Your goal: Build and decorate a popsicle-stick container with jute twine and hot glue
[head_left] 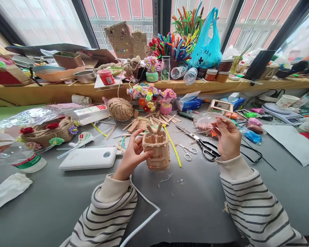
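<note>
My left hand (134, 152) grips a small basket made of wooden craft sticks (158, 157) by its left side, thumb across the front and fingers behind. Twine trims its rim, and two twine-wrapped stubs stick up from the top. The basket stands upright. My right hand (228, 139) is raised to the right, thumb and fingertips pinched together; what they hold, if anything, is too small to make out. A clear plastic bag with pink contents (204, 125) lies just left of those fingertips. Black-handled scissors (204, 145) and small silver scissors (187, 151) lie between my hands.
A white power bank (89, 158) with a white cable (146, 199) lies left. Behind are loose wooden sticks (136, 124), a twine ball (120, 109) and pipe-cleaner flowers (146, 94). A yellow-green strip (173, 147) lies beside the basket. A kitchen scale (283, 113) stands right.
</note>
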### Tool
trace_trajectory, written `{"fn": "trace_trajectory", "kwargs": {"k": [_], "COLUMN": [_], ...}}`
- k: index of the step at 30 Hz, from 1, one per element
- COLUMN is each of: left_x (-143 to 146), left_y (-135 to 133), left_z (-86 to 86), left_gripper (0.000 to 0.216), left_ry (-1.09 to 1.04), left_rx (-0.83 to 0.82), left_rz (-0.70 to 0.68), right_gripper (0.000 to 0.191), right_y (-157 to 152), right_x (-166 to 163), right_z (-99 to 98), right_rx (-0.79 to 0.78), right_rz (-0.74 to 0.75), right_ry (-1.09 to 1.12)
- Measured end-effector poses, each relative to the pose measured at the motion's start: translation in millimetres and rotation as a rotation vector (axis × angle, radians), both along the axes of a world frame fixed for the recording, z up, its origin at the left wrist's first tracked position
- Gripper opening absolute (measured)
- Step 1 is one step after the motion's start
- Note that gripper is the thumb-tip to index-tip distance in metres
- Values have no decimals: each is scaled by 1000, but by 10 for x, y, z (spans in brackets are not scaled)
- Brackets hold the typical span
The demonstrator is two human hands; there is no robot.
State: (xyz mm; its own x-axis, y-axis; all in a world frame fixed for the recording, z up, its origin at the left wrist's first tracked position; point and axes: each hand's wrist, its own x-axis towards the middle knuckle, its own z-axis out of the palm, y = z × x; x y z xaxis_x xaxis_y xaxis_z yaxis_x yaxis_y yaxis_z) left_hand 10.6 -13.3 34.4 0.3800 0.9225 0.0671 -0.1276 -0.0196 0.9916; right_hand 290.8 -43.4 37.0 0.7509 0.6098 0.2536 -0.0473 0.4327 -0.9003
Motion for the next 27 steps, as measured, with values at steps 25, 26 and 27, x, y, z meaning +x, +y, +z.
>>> {"fn": "trace_trajectory", "kwargs": {"k": [25,26,27], "left_x": [116,117,119], "left_y": [-72,-70,-67], "left_z": [-135,-132,-128], "left_gripper": [81,81,81], "left_ry": [-12,-14,-19], "left_rx": [-138,-157,-174], "left_rz": [120,114,109], "right_gripper": [24,21,19], "right_y": [-92,-92,-94], "right_x": [-119,-120,-122], "right_z": [-110,-116,-123], "right_rx": [-190,-193,-196], "right_rz": [226,220,219], "right_ry": [-325,-336,-352]}}
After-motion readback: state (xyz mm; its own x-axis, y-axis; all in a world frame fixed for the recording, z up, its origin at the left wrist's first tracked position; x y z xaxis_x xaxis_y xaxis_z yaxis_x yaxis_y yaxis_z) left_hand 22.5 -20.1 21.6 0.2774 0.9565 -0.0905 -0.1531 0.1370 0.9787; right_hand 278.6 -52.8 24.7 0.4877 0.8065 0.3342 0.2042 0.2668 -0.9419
